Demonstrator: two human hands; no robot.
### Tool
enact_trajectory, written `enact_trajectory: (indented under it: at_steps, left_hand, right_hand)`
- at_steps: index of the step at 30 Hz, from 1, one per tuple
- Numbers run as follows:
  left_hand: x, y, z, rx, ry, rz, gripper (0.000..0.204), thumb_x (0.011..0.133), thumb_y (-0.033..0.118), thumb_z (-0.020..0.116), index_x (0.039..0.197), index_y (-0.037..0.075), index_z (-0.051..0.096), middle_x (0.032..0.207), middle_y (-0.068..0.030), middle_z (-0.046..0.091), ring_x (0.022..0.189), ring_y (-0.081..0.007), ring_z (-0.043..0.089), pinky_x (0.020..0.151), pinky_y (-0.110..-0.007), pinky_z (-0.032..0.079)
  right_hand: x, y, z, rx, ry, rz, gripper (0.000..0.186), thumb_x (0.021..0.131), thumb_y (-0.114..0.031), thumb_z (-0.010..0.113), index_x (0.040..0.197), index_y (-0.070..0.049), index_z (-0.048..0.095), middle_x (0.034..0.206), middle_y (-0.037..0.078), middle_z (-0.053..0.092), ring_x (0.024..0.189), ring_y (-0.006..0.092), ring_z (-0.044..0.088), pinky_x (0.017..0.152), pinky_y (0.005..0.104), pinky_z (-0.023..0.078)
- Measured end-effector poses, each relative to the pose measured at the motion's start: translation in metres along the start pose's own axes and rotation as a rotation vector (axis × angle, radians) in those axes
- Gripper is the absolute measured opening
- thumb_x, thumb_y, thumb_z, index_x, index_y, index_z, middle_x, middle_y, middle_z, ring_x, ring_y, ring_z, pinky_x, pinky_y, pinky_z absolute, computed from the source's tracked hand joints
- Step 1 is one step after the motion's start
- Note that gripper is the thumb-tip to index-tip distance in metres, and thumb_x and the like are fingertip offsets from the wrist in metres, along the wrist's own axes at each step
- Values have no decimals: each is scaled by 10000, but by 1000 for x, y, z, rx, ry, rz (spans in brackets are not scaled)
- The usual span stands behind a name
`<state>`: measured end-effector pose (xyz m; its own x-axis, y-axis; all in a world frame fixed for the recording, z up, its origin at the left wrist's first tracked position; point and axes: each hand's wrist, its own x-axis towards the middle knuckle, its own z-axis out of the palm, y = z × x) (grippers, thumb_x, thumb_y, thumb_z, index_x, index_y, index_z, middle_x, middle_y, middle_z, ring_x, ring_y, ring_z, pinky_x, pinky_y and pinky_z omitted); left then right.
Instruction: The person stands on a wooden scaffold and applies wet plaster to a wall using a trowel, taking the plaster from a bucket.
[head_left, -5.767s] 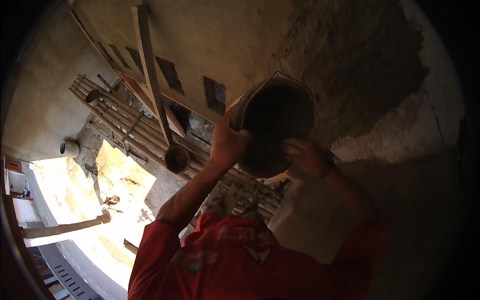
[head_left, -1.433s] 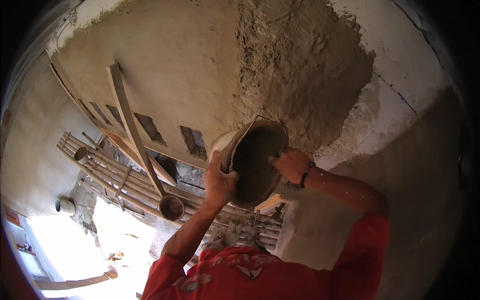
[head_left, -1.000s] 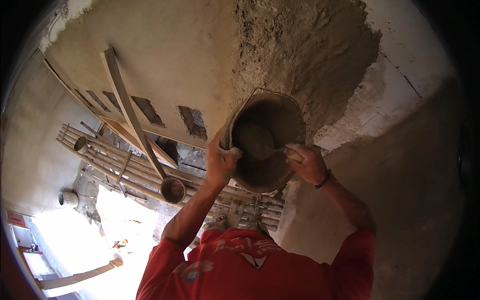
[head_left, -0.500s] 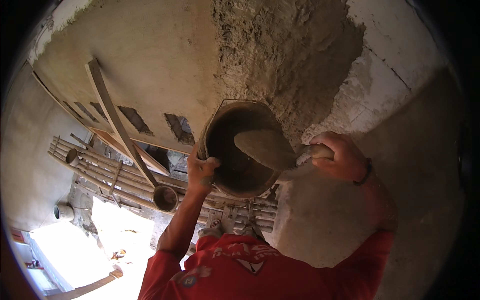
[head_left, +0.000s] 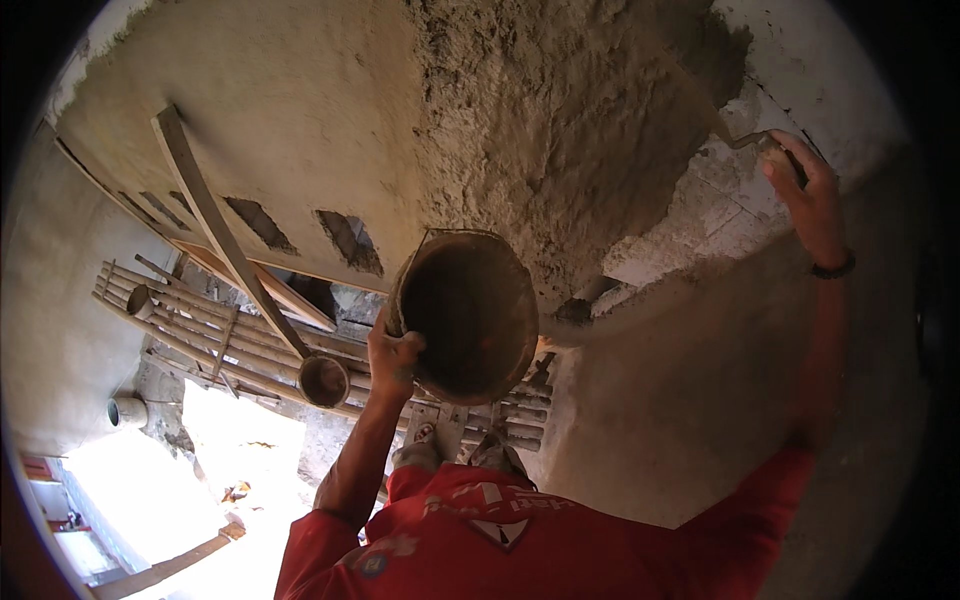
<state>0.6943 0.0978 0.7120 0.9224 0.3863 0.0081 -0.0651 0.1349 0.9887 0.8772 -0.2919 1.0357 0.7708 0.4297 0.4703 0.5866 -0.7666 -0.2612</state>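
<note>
My left hand [head_left: 393, 360] grips the rim of a round mortar pan [head_left: 468, 315], tilted so its dark inside faces me. My right hand [head_left: 808, 195] is raised high to the right and holds the handle of a trowel [head_left: 718, 120], whose blade lies against the wet grey plaster patch [head_left: 560, 130] on the wall. The blade is hard to make out against the plaster. My red sleeves and shirt fill the lower middle of the view.
Bare white wall [head_left: 800, 60] shows right of the plaster. Below me lies a bamboo scaffold platform [head_left: 210, 335] with a long wooden plank [head_left: 215, 230] leaning on the wall, and a small round bucket [head_left: 324, 381]. Sunlit ground [head_left: 170, 480] is far below at left.
My right hand lifted the trowel out of the pan and swung it up to the right onto the wall. The pan dropped slightly and stays in my left hand.
</note>
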Motion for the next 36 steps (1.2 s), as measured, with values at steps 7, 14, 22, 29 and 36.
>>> enact_trajectory:
  at_steps: [7, 14, 22, 29, 36]
  left_hand:
    - [5, 2, 38, 92, -77, 180, 534, 755, 111, 550, 1263, -53, 532, 1085, -98, 655, 960, -185, 611, 885, -320, 482]
    - [-2, -13, 57, 406, -56, 218, 577, 730, 90, 671, 1260, -66, 504, 1006, -238, 656, 900, -356, 662, 826, -398, 509]
    - [-21, 13, 78, 452, -37, 414, 601, 782, 52, 595, 1350, -92, 456, 1333, -295, 526, 1259, -311, 529, 1048, -376, 406]
    - [-37, 39, 86, 595, -76, 406, 674, 713, 35, 641, 1371, 20, 496, 1465, -347, 338, 1279, -440, 478, 994, -412, 466]
    - [-21, 33, 64, 157, -9, 256, 562, 761, 21, 595, 1300, -95, 491, 1224, -218, 618, 1066, -245, 635, 915, -354, 497]
  right_hand:
    - [-79, -3, 98, 213, -756, -3, 401, 757, -98, 693, 1148, -28, 641, 893, 119, 643, 787, 213, 627, 740, 361, 508]
    - [-106, -75, 202, -585, -571, -354, 179, 807, -140, 604, 950, -70, 687, 818, 112, 675, 815, 301, 679, 760, 451, 533]
    - [-109, -57, 238, -266, -816, -126, 225, 817, -147, 619, 1016, -56, 668, 833, 145, 677, 885, 341, 668, 776, 467, 534]
    - [-200, -11, 311, 351, -412, -208, 419, 795, -190, 704, 1185, -61, 620, 951, 180, 690, 916, 345, 677, 795, 428, 544]
    - [-181, -40, 262, 583, -473, 165, 461, 835, -77, 703, 1274, -25, 571, 969, 116, 713, 815, 137, 708, 702, 294, 562]
